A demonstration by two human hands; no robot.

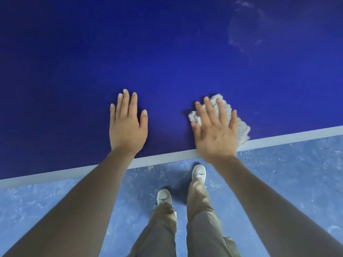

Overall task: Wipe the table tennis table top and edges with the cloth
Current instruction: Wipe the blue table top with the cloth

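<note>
Pressing down on the cloth [225,113], the right hand [215,130] is laid flat with its fingers [209,110] straight and spread, nothing being gripped. The cloth, pale and crumpled, is seen under that palm on the blue worktop [167,52], just beside the near edge and overlapping the white line [287,136] there; its folds show past the fingertips and the little-finger side. The left hand [127,125] is set palm down on the bare worktop, well apart from the cloth, fingers straight and held close together, the wrist crossing the near edge. Both arms are stretched forward from below. A faint smear [241,26] is seen towards the far right corner. Trousers and pale shoes [199,173] are seen on the floor [287,173].
</note>
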